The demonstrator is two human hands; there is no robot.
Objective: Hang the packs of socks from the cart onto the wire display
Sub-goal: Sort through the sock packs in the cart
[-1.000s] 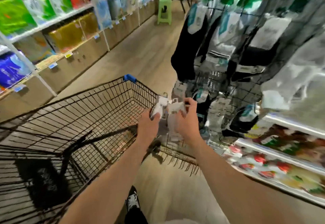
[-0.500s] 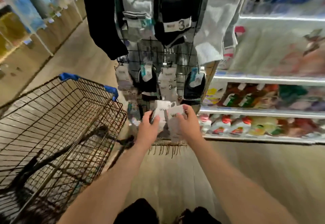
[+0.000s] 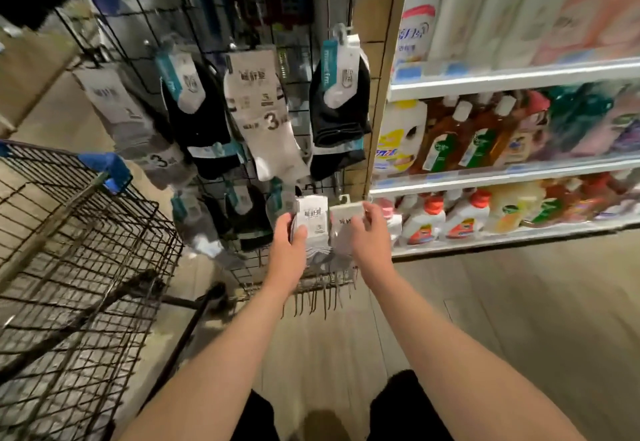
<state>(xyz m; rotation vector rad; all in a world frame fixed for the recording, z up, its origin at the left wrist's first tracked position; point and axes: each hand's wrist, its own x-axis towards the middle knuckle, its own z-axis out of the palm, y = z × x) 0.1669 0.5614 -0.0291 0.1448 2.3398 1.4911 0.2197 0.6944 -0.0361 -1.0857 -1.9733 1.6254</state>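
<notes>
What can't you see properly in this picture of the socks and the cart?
Head view:
1. Right pack of socks: print partly covered by the right hand gripping it.
2. Left pack of socks: lower corner behind the left hand holding it.
3. Cart: cut by the left edge and blurred, so packs inside are unclear.
4. Wire display: top cut off.
5. Shelf bottles: labels blurred.

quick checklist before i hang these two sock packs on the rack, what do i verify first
1. Left hand has a grip on the sock pack: ok.
2. Right hand holds the second pack: ok.
3. Second pack's hanger hook is up and uncovered: ok.
4. Hook on the left hand's pack is showing: cannot tell.
5. Free peg on the wire display near the packs: cannot tell, too blurred.
6. Cart is out of the arms' way: ok, it stands to the left.
</notes>
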